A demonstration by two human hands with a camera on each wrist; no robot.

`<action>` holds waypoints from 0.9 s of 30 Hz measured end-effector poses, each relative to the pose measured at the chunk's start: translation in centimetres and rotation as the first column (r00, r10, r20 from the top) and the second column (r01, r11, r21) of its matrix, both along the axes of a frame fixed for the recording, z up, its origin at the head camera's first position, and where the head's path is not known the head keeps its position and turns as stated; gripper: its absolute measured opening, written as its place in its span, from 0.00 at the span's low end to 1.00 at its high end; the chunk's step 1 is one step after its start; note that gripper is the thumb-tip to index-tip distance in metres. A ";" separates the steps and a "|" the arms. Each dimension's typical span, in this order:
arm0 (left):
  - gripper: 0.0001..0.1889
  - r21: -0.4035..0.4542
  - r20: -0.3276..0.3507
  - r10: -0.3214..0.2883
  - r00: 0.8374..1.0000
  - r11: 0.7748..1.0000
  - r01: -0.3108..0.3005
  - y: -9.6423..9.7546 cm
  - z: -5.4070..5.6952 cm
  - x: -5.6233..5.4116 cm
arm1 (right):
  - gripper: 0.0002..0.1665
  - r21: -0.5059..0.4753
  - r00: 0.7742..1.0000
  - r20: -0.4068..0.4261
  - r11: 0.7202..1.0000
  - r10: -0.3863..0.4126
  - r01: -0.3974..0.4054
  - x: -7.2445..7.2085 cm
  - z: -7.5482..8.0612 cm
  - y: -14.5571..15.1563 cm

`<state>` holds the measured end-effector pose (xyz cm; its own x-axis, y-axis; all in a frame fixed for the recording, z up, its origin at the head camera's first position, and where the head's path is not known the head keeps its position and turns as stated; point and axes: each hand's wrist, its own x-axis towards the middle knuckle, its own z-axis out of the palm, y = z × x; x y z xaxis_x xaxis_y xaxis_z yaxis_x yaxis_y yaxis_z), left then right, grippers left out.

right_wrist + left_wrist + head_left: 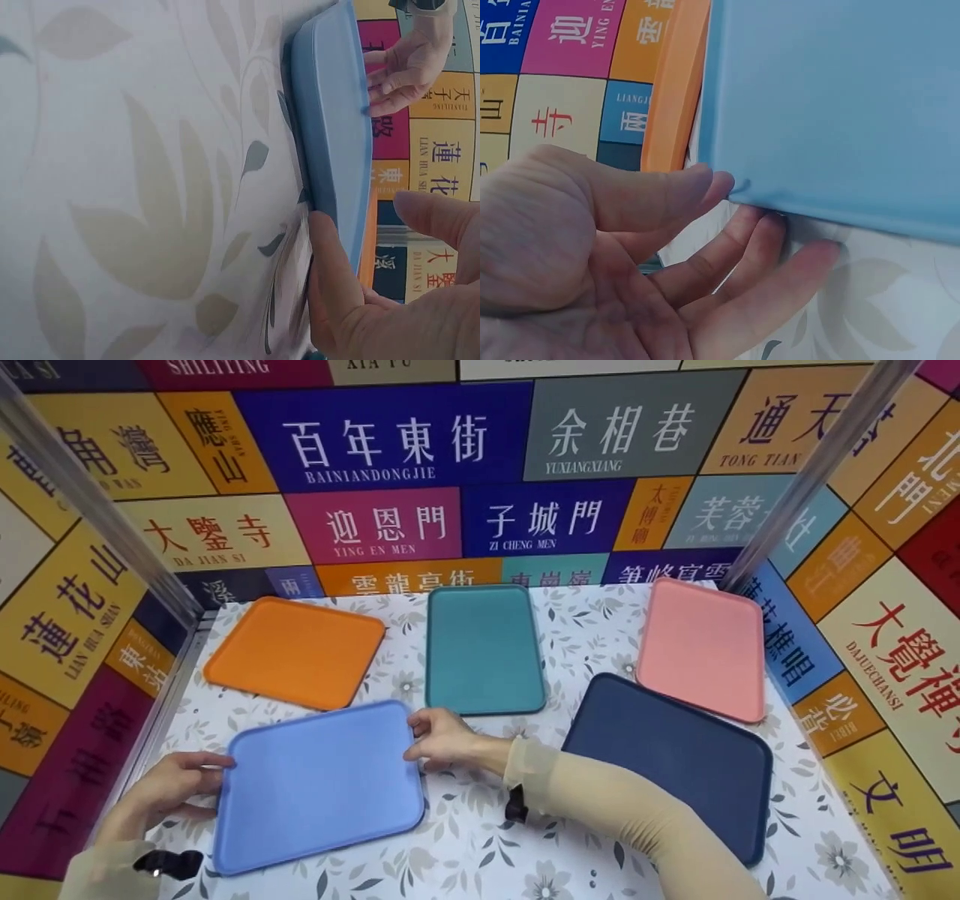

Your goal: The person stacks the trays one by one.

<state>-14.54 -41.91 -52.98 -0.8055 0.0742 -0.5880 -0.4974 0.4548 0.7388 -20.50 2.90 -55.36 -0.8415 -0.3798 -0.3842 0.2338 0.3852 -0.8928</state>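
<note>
A light blue rectangular tray (pixel 322 784) with a raised rim lies at the front left, slightly turned. At its left end my left hand (pixel 169 787) holds the rim by the far corner. In the left wrist view, the left hand's fingers (pixel 754 232) spread along that edge, one tip right at the corner. My right hand (pixel 450 742) holds the opposite end, bent fingertips at the rim near the far right corner. The right wrist view has one finger (pixel 330 247) against the tray's side and another standing apart above it.
An orange tray (pixel 296 652) lies just behind the blue one. A teal tray (pixel 484 649) is at the back middle, a pink tray (pixel 701 649) at the back right. The navy tray (pixel 675 757) lies under my right forearm. Printed walls (pixel 375 435) enclose the flowered tabletop (pixel 480 847).
</note>
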 end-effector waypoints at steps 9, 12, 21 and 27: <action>0.31 0.084 -0.001 -0.002 1.000 0.996 0.002 -1.1 -1.2 0.4 | 0.52 -0.141 1.000 0.006 0.990 -0.028 0.028 0.9 -1.0 -0.6; 0.34 0.084 -0.025 -0.014 1.000 0.996 0.016 -1.2 -1.5 0.5 | 0.54 -0.171 1.000 -0.018 0.985 -0.010 0.007 1.0 -1.4 -0.5; 0.38 -0.040 -0.106 -0.056 0.993 0.998 0.052 -0.9 -1.1 0.5 | 0.56 -0.281 0.999 0.017 0.959 -0.040 0.043 1.0 -1.8 -0.2; 0.35 0.032 -0.140 -0.047 0.989 0.998 0.052 -1.0 -0.8 0.3 | 0.55 -0.315 0.997 0.037 0.946 -0.063 0.072 0.8 -1.4 0.4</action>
<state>-14.29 -42.87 -53.75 -0.8741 0.1349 -0.4667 -0.3660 0.4489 0.8152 -19.69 3.34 -56.79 -0.8607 -0.4278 -0.2760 0.2743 0.0671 -0.9593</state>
